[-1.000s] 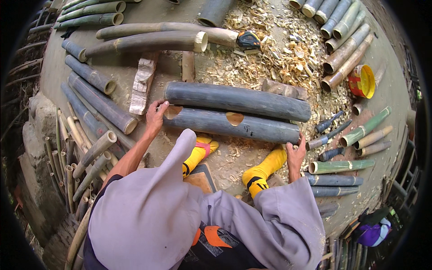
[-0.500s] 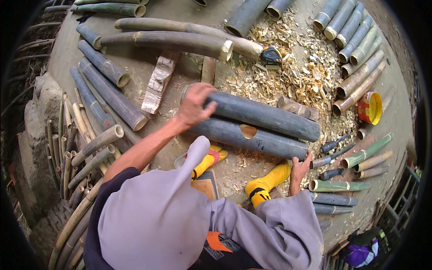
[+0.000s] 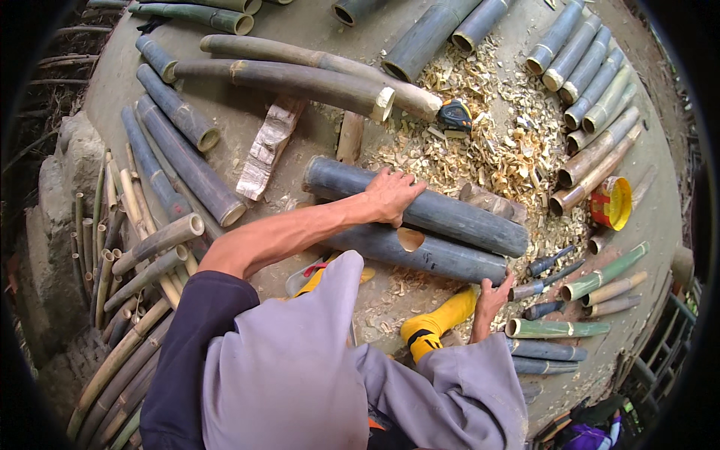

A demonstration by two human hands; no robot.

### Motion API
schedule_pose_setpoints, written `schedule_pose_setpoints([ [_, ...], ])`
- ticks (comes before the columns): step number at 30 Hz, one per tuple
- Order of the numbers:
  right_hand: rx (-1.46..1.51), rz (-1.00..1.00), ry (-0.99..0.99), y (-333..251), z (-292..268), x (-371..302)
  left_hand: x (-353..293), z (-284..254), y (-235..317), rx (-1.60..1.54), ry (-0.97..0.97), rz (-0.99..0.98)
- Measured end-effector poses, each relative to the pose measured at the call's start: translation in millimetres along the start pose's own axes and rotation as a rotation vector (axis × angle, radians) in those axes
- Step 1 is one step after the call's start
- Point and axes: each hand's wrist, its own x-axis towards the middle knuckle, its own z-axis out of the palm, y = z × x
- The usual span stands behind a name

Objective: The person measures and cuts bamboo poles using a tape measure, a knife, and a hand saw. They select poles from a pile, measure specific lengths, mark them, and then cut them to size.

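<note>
Two thick grey-blue bamboo tubes lie side by side in front of me, slanting down to the right. My left hand [image 3: 391,197] is wrapped over the far bamboo tube [image 3: 465,217], near its middle. The near bamboo tube [image 3: 457,255] has a round pale cut-out in its upper side, just below that hand. At its right end my right hand [image 3: 491,300] grips the rim, with thumb and forefinger against the end. The near tube's left part is partly covered by my left forearm.
Pale wood shavings [image 3: 517,142] spread beyond the tubes, around a tape measure [image 3: 454,115]. A split wood block [image 3: 271,146] lies to the far left. At right stand a yellow-red tin [image 3: 610,202] and dark-handled tools [image 3: 551,261]. Cut bamboo pieces [image 3: 191,161] surround the work spot.
My left hand has moved right along the far tube, from its left end to near its middle. My right hand stays at the near tube's right end.
</note>
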Motion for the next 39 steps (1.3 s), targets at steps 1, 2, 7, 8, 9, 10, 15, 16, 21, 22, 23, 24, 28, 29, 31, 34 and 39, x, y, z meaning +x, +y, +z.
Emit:
schedule_pose_setpoints([
  [1, -0.023, 0.0, 0.001, -6, 0, 1, -1, -8, 0, -0.028, -0.054, -0.005],
  [2, 0.029, 0.059, -0.03, -15, -1, 1, -4, -15, 0, -0.011, -0.041, -0.013],
  [7, 0.086, 0.039, -0.053, -2, -3, -1, -45, -58, -12, 0.041, 0.026, -0.014],
  [8, 0.075, 0.034, -0.039, -1, -3, -2, -53, -67, -21, 0.064, 0.066, 0.004],
  [9, 0.065, 0.026, -0.033, 0, -3, -2, -63, -73, -31, 0.083, 0.104, 0.012],
  [10, 0.052, 0.009, -0.028, -2, -2, -2, -74, -79, -42, 0.083, 0.133, -0.009],
  [15, 0.093, 0.008, -0.027, -5, -1, -2, -125, -92, -107, 0.148, 0.37, -0.078],
  [16, 0.089, 0.005, -0.016, -7, -1, -2, -133, -95, -114, 0.152, 0.36, -0.085],
  [21, 0.045, 0.042, 0.006, -12, -1, 0, -145, -96, -130, 0.156, 0.325, -0.144],
  [22, 0.028, 0.022, 0.02, -9, 0, 0, -144, -96, -130, 0.154, 0.323, -0.152],
  [23, 0.009, 0.003, 0.033, -8, 0, 0, -142, -95, -130, 0.152, 0.321, -0.16],
  [24, 0.002, 0.012, 0.028, -9, 1, 0, -142, -94, -131, 0.15, 0.316, -0.172],
  [28, 0.005, 0.033, 0.023, -14, -1, -2, -137, -83, -142, 0.106, 0.292, -0.176],
  [29, -0.009, 0.032, 0.023, -13, -1, -2, -136, -78, -147, 0.122, 0.295, -0.163],
  [31, -0.032, 0.03, 0.025, -10, 1, -1, -134, -75, -155, 0.161, 0.304, -0.137],
  [34, -0.019, -0.003, 0.034, -13, 0, -4, -136, -76, -158, 0.188, 0.2, -0.155],
  [39, 0.03, 0.024, 0.027, -17, 0, -3, -138, -80, -153, 0.251, 0.209, -0.146],
])
